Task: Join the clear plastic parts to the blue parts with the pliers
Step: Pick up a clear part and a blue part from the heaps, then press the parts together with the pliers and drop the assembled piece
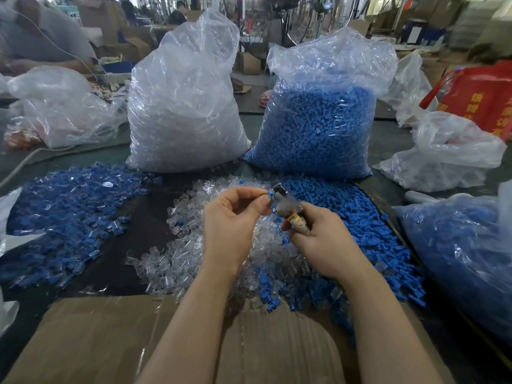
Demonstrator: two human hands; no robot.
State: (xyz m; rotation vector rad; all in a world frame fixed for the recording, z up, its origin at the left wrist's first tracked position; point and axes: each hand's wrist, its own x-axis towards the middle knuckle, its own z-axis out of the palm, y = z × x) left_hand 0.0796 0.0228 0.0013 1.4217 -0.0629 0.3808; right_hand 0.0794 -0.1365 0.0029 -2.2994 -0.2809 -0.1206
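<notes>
Blue part (pixel 270 194) pinched in left hand (pixel 232 217), fed into pliers (pixel 282 202) for pressing; right hand (pixel 318 234) grips pliers' handles above clear parts (pixel 194 245) mid-worktop.

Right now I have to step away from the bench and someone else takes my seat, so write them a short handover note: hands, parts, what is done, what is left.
Left hand: pinches a small blue part at the pliers' head.
Right hand: grips the pliers by the wrapped handles; whether the jaws are closed is blurred.
Loose clear parts lie in the middle, loose blue parts to the right.
Done: a pile of joined pieces on the left.
Left: plenty. Full sacks of clear parts and blue parts stand behind. Finish the piece in hand, then carry on.
</notes>
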